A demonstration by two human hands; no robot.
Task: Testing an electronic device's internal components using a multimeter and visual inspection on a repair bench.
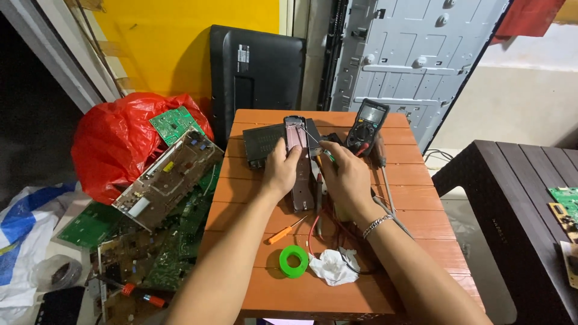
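A long, narrow opened device [297, 135] with a pale inner board lies lengthwise on the orange plastic table [421, 207]. My left hand [282, 168] grips its left side, thumb on top. My right hand [346, 174] rests against its right side with a thin probe or tool between the fingers, pointing at the device. A silver chain bracelet sits on my right wrist. Red and black leads run from under my right hand toward a black multimeter [367, 125] at the table's back. A black box [262, 144] lies under the device's far end.
An orange-handled screwdriver [286, 230], a green tape roll [294, 260] and a crumpled white tissue [333, 266] lie near the table's front. Circuit boards [165, 174] and a red bag [117, 141] pile up at left. A dark table [518, 198] stands at right. Monitors lean behind.
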